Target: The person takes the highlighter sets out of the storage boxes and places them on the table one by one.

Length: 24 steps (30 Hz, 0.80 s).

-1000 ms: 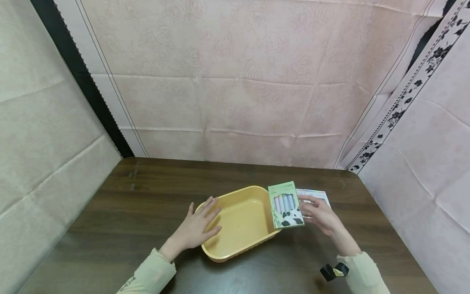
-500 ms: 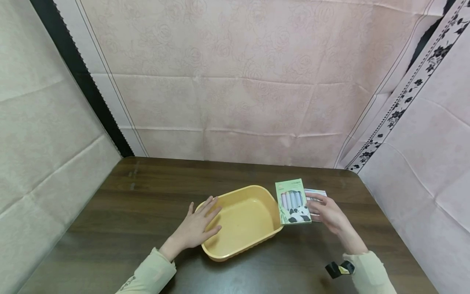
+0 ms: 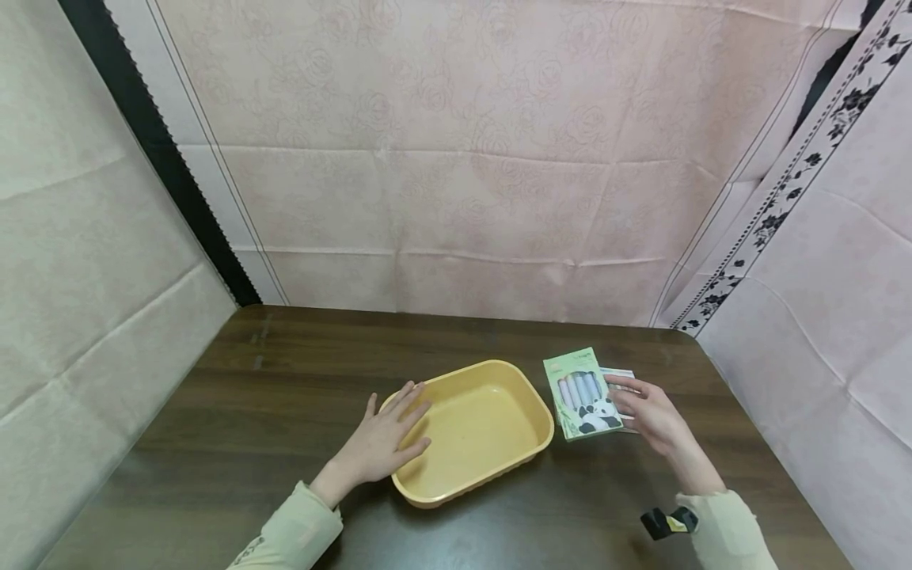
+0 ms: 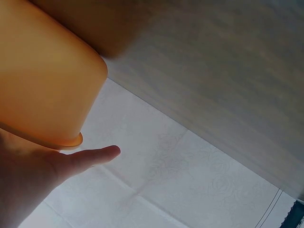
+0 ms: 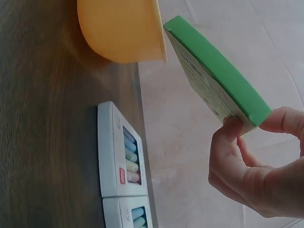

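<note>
My right hand pinches the right edge of a thin green box, printed with a panda and a row of pastel-coloured sticks. The right wrist view shows this green box raised off the table, thumb and fingers on opposite faces of one end. Just to its left stands a shallow yellow plastic basin. My left hand lies over the basin's left rim, fingers spread and straight. In the left wrist view its thumb stretches out past the rim.
Two white boxes, a nearer one and another, lie end to end on the brown wooden table, pastel sticks showing in their windows. The green box partly hides them in the head view. Pale cloth hangs behind the table.
My right hand has carried the green box rightward, from over the basin's right rim to beside it, above the white boxes. The left hand and basin stay put.
</note>
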Each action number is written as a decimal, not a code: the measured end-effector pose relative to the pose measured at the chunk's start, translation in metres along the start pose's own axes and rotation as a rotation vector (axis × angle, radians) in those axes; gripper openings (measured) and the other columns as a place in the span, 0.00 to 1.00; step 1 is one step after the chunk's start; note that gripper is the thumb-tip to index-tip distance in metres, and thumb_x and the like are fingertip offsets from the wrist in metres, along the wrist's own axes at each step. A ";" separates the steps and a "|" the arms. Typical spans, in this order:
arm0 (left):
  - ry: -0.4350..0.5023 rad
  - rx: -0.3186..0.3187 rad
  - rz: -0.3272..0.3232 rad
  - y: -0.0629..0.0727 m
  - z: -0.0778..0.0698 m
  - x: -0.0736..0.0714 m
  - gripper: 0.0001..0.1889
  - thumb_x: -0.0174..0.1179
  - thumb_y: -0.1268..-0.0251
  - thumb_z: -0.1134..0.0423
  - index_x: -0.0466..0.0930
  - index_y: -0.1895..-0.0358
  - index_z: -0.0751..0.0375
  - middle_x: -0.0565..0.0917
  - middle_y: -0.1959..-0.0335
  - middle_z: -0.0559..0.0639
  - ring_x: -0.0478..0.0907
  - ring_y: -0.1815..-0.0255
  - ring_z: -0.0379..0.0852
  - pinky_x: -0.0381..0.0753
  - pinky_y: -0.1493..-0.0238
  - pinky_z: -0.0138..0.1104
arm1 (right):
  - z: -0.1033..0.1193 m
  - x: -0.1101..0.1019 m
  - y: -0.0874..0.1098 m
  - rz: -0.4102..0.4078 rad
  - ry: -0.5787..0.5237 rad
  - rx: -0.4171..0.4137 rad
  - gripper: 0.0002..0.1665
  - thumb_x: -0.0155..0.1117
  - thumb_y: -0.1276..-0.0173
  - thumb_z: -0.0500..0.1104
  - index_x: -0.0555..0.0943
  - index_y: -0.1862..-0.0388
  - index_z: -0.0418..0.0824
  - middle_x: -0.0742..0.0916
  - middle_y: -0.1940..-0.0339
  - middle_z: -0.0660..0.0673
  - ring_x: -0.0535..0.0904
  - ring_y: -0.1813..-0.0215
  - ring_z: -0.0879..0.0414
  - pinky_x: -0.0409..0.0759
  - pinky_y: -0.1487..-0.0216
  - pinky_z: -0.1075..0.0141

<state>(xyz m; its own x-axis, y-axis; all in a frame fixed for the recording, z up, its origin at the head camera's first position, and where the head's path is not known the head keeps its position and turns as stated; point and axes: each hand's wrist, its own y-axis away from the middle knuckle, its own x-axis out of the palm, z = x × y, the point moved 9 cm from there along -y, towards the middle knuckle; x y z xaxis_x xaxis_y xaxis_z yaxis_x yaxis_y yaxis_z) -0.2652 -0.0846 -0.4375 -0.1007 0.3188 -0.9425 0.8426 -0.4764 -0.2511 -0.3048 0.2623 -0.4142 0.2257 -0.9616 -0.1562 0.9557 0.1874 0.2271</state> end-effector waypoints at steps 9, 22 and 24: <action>-0.002 0.009 -0.011 0.001 -0.001 -0.001 0.30 0.47 0.38 0.44 0.62 0.35 0.54 0.55 0.29 0.50 0.49 0.28 0.48 0.51 0.42 0.65 | -0.003 -0.013 0.000 -0.042 0.005 -0.021 0.33 0.49 0.33 0.41 0.53 0.35 0.26 0.78 0.64 0.54 0.78 0.64 0.66 0.80 0.63 0.68; -0.013 0.008 -0.012 0.001 -0.001 -0.001 0.29 0.48 0.38 0.45 0.62 0.36 0.54 0.55 0.29 0.50 0.49 0.28 0.48 0.52 0.43 0.65 | -0.010 -0.037 -0.002 -0.092 0.031 0.004 0.35 0.48 0.32 0.43 0.50 0.34 0.26 0.78 0.65 0.57 0.78 0.64 0.67 0.79 0.63 0.69; -0.008 0.010 -0.013 0.001 -0.001 -0.001 0.29 0.48 0.38 0.45 0.63 0.36 0.54 0.55 0.29 0.50 0.49 0.28 0.48 0.52 0.42 0.65 | -0.012 -0.041 -0.002 -0.095 0.019 0.008 0.35 0.48 0.32 0.42 0.50 0.33 0.25 0.78 0.65 0.58 0.78 0.63 0.68 0.79 0.62 0.69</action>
<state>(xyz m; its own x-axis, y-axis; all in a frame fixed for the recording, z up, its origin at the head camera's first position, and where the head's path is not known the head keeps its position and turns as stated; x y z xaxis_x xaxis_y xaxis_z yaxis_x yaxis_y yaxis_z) -0.2641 -0.0845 -0.4366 -0.1157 0.3184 -0.9409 0.8359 -0.4804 -0.2654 -0.3139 0.3038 -0.4201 0.1382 -0.9709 -0.1955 0.9714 0.0943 0.2181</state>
